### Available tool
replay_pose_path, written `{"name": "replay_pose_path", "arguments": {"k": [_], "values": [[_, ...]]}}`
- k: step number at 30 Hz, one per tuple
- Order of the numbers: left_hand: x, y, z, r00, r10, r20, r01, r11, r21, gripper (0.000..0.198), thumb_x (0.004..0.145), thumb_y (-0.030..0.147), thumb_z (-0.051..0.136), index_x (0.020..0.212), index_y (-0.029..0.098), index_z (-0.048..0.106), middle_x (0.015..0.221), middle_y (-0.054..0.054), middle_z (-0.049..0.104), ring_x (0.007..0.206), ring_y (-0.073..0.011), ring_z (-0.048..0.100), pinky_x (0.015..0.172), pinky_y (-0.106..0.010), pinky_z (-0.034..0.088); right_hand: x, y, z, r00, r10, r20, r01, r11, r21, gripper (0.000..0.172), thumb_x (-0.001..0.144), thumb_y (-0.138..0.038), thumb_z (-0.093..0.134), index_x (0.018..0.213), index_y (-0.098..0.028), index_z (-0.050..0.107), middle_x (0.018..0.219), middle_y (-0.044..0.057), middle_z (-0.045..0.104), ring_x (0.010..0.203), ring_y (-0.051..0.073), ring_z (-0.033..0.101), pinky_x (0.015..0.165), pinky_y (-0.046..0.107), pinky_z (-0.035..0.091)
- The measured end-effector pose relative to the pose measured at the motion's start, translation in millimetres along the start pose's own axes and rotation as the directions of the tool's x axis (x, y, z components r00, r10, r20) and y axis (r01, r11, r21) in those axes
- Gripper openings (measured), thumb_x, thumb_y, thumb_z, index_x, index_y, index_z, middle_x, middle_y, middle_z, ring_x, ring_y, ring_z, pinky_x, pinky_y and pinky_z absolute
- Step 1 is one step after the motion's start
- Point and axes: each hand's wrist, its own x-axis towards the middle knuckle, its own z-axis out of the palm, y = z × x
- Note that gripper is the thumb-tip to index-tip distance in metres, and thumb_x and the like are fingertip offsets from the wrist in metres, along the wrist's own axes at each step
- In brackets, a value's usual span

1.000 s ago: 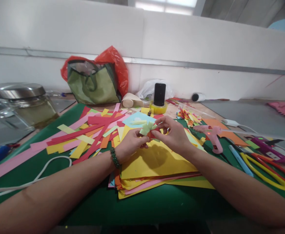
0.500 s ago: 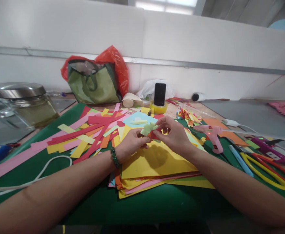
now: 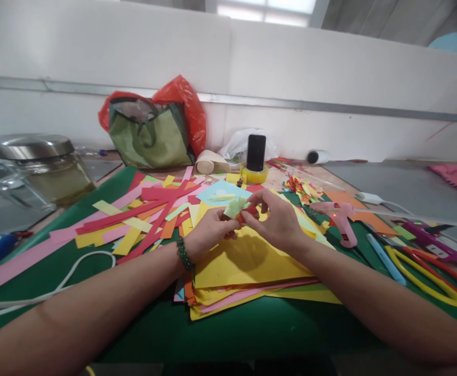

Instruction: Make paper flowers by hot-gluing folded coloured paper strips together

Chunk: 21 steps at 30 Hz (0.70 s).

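Note:
Between my two hands is a small paper flower [image 3: 235, 208] with pale green petals and some red and orange paper at its lower right. My left hand [image 3: 215, 230] is closed on its left side, a green bead bracelet at the wrist. The fingers of my right hand [image 3: 273, 216] pinch the red part from the right. Fingertips hide much of the flower. Both hands are above a stack of coloured paper [image 3: 252, 266], yellow on top. Left of it lie loose paper strips [image 3: 134, 209] in pink, red, yellow and orange.
A pink glue gun [image 3: 341, 222], a light blue pen-like tool [image 3: 385, 258] and scissors [image 3: 428, 277] lie at right. Behind stand a phone [image 3: 256, 152] on yellow tape [image 3: 254, 174] and a green bag [image 3: 150, 133]. A glass jug [image 3: 52, 172] stands left. A white cable [image 3: 62, 279] crosses the green mat.
My right hand has shifted very slightly left around the paper flower, and its red part shows a little more. Both hands keep hold of it; the rest looks the same.

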Motion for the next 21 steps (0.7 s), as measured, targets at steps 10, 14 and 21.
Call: {"name": "replay_pose_path", "arguments": {"k": [10,14,21], "values": [[1,-2,-0.1,0.999,-0.033,-0.025,0.031,0.997,-0.066,0.020,0.057,0.025,0.070,0.070,0.015,0.058,0.056,0.005,0.053,0.049,-0.0077,0.047,0.053,-0.022,0.036,11,9,-7,0.917,0.278,0.288,-0.382,0.820,0.426,0.045,0.071,-0.040,0.064,0.107,-0.019,0.048,0.080,0.002,0.063,0.074,0.019,0.062,0.068,0.033,0.047],[1,-2,0.2,1.000,-0.004,0.015,0.004,0.999,-0.054,0.018,0.057,0.025,0.068,0.070,0.016,0.059,0.056,0.005,0.052,0.049,-0.0074,0.045,0.053,-0.022,0.036,8,2,-2,0.889,0.284,0.360,-0.416,0.828,0.375,0.052,0.064,-0.031,0.066,0.110,-0.019,0.048,0.065,-0.005,0.054,0.064,0.017,0.057,0.058,0.029,0.043],[1,-2,0.8,0.998,0.027,0.051,-0.026,0.999,-0.026,0.021,0.056,0.026,0.066,0.073,0.015,0.060,0.061,0.004,0.054,0.052,-0.0078,0.046,0.054,-0.023,0.037,7,3,-2,0.889,0.279,0.363,-0.416,0.822,0.388,0.048,0.064,-0.028,0.064,0.108,-0.019,0.048,0.058,-0.008,0.052,0.054,0.013,0.054,0.051,0.025,0.040]]}}
